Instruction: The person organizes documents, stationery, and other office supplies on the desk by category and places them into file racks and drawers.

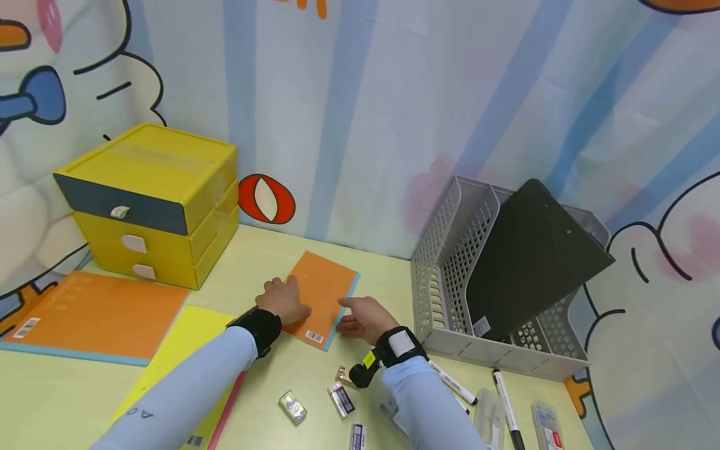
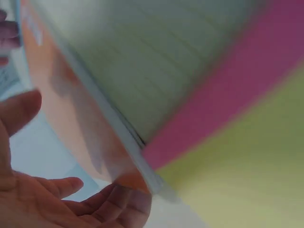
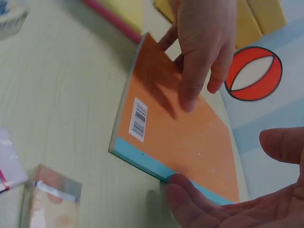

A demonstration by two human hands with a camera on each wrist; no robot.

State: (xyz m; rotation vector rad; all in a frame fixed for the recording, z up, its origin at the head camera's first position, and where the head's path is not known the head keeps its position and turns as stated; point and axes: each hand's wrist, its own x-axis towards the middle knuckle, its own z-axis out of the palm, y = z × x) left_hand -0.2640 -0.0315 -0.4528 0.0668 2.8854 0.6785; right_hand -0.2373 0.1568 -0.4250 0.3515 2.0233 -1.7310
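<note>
A small orange notebook (image 1: 322, 294) with a blue spine and a barcode label lies in front of both hands. My left hand (image 1: 283, 301) reaches over its left side, some fingers curled round the edge and the thumb (image 3: 189, 97) above the cover. In the left wrist view, those curled fingers (image 2: 126, 202) meet a corner of the notebook. At the blue spine, my right hand (image 1: 368, 320) has its fingertips (image 3: 178, 187) right by the edge, thumb held well apart.
Yellow drawers (image 1: 152, 200) stand at the back left by a large orange book (image 1: 107, 312) and a yellow book (image 1: 197, 350). A grey file rack (image 1: 444, 337) holds a black clipboard (image 1: 529, 269) on the right. Erasers (image 1: 340, 400) and markers (image 1: 506, 406) lie in front.
</note>
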